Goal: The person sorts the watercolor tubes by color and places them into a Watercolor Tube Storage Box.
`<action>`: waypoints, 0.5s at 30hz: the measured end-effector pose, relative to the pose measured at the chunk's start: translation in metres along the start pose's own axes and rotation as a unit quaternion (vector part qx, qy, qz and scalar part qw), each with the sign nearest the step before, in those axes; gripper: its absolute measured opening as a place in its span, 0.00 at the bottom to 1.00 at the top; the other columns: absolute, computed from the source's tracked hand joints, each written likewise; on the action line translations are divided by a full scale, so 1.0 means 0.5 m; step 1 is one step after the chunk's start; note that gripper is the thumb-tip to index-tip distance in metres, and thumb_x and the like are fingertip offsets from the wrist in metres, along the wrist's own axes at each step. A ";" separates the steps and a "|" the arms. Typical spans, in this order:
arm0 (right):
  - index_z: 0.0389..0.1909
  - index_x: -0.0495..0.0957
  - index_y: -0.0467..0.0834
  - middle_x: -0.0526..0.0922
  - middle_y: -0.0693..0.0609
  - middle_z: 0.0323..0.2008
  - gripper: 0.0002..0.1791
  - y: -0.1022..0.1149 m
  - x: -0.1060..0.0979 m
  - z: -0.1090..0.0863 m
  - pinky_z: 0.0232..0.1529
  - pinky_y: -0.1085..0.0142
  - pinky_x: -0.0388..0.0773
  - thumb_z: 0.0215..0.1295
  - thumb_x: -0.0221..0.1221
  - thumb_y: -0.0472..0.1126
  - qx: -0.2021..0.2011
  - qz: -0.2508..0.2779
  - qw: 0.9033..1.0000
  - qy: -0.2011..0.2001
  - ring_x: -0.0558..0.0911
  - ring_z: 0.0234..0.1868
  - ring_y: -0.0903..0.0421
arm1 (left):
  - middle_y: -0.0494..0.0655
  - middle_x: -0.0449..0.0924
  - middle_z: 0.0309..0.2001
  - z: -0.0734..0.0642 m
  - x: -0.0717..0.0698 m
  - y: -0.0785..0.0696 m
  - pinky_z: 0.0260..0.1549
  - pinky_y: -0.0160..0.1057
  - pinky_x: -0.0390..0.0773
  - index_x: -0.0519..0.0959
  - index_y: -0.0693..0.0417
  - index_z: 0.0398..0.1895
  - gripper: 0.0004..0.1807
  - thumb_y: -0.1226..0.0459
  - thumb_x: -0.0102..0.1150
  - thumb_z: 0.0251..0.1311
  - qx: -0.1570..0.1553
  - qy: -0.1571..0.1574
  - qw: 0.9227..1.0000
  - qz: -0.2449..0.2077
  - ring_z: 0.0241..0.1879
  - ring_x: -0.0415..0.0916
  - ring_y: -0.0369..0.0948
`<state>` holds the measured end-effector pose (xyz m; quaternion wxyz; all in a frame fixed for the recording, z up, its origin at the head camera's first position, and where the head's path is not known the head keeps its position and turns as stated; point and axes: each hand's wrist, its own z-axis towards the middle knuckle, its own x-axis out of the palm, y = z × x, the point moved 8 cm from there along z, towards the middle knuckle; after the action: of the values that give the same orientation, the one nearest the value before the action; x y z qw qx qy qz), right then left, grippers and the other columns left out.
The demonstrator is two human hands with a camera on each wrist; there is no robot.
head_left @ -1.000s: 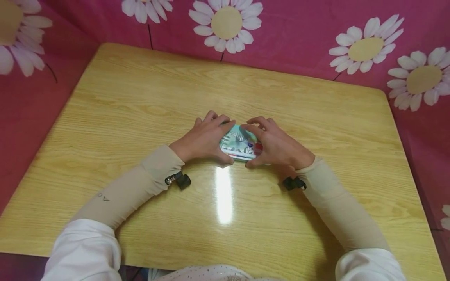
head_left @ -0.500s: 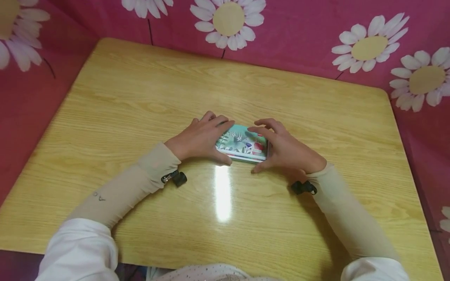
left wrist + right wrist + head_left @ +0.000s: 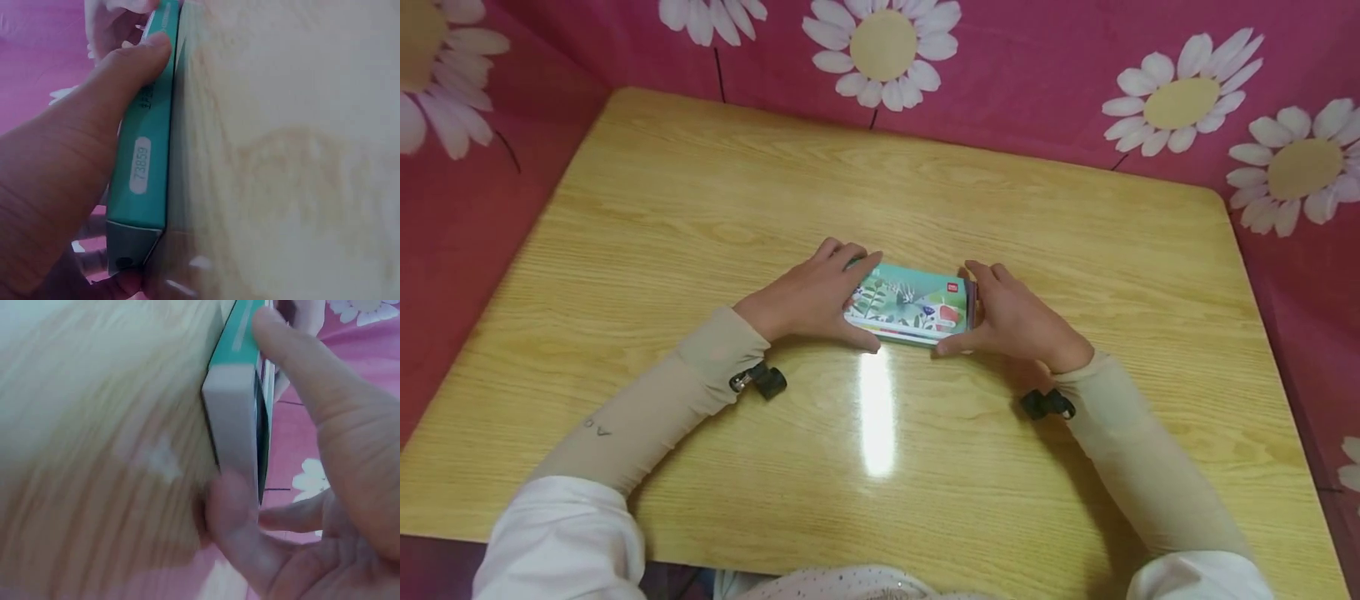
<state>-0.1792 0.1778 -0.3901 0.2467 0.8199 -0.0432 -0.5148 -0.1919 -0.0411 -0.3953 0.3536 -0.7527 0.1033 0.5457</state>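
Note:
A flat teal cardboard box (image 3: pixel 910 304) with a leaf-and-flower print lies on the table between both hands. My left hand (image 3: pixel 812 296) grips its left end, thumb along the near side and fingers at the far side. That side (image 3: pixel 147 137) carries the number 73859 in the left wrist view. My right hand (image 3: pixel 1018 317) holds the right end, its thumb on the near edge and its fingers by the far corner. In the right wrist view, a pale end piece (image 3: pixel 231 412) shows at this end, with a dark gap beside it and a fingertip against it. The box's contents are hidden.
The wood-grain table (image 3: pixel 737 192) has rounded far corners and a bright light reflection (image 3: pixel 877 417) in front of the box. A pink cloth (image 3: pixel 1022 75) with large daisies hangs behind and at the sides. Small black wrist devices (image 3: pixel 1048 404) are strapped to both sleeves.
Both hands have moved apart, uncovering more of the printed top. The box has shifted left with my left hand. My right thumb, lately off the near edge, now touches it.

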 end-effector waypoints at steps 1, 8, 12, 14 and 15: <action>0.79 0.55 0.39 0.71 0.41 0.59 0.71 0.002 0.001 0.002 0.58 0.51 0.78 0.40 0.77 0.73 0.001 0.003 1.000 0.001 0.70 0.56 0.47 | 0.51 0.59 0.78 0.001 -0.001 0.001 0.68 0.51 0.74 0.53 0.50 0.84 0.68 0.25 0.67 0.45 0.001 -0.001 1.000 -0.002 0.72 0.56 0.48; 0.69 0.70 0.35 0.74 0.42 0.51 0.61 0.019 0.006 0.013 0.45 0.59 0.75 0.42 0.76 0.73 0.017 0.023 0.998 -0.051 0.69 0.52 0.49 | 0.49 0.66 0.74 0.010 -0.005 0.003 0.61 0.50 0.79 0.62 0.50 0.80 0.66 0.25 0.71 0.39 0.005 -0.024 1.000 0.001 0.66 0.61 0.47; 0.73 0.65 0.37 0.73 0.42 0.54 0.65 0.027 0.011 0.018 0.46 0.58 0.76 0.43 0.74 0.75 0.029 0.036 0.997 -0.068 0.69 0.52 0.49 | 0.48 0.68 0.73 0.013 -0.003 0.005 0.62 0.48 0.77 0.65 0.48 0.79 0.66 0.26 0.72 0.36 0.007 -0.026 1.000 -0.001 0.63 0.61 0.46; 0.78 0.59 0.39 0.71 0.42 0.57 0.69 0.028 0.012 0.019 0.50 0.56 0.78 0.42 0.74 0.75 0.037 0.035 0.996 -0.069 0.70 0.53 0.49 | 0.48 0.67 0.73 0.016 -0.002 0.003 0.63 0.48 0.76 0.64 0.48 0.79 0.66 0.26 0.72 0.37 0.006 -0.023 1.000 0.000 0.64 0.61 0.47; 0.79 0.56 0.40 0.71 0.42 0.59 0.71 0.028 0.012 0.019 0.52 0.55 0.78 0.41 0.74 0.76 0.039 0.032 0.996 -0.068 0.70 0.53 0.49 | 0.49 0.67 0.73 0.018 -0.001 0.003 0.64 0.48 0.76 0.64 0.48 0.79 0.66 0.25 0.71 0.37 0.007 -0.022 1.000 0.002 0.64 0.60 0.47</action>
<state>-0.1822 0.1601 -0.3920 0.2273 0.7901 -0.1067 -0.5591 -0.1995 -0.0366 -0.3967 0.3600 -0.7381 0.1004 0.5617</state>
